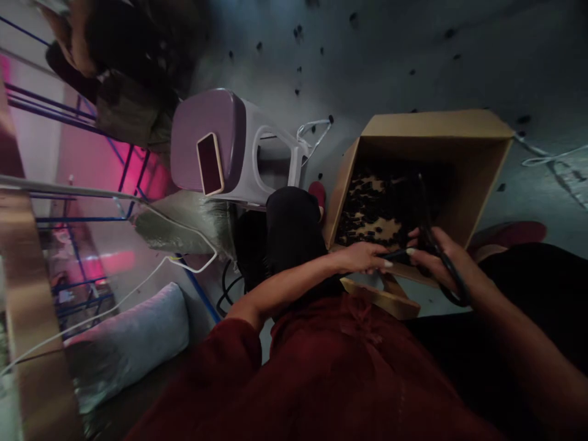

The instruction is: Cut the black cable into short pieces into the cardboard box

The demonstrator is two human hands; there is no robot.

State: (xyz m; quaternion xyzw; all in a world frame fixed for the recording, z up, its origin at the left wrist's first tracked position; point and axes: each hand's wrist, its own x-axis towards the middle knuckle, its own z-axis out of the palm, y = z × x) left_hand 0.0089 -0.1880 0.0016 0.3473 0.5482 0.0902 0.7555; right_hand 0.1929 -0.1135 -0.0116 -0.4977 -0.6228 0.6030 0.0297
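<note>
An open cardboard box [459,131] stands on the grey floor in front of me, its bottom strewn with several small black pieces [367,211]. My left hand [365,257] is at the box's near edge, fingers pinched on the end of a thin black strip [399,252]. My right hand [436,257] grips the same strip, which loops as a black band [452,278] over the back of this hand and runs up into the box. Both hands are closed. I wear a dark red top and black trousers.
A lilac plastic stool [220,144] with a phone [210,164] on it stands left of the box. White cables [184,245] cross the left side. A grey cushion [133,340] lies low left. Small black scraps [298,30] dot the floor. Blue metal racking [78,110] is at far left.
</note>
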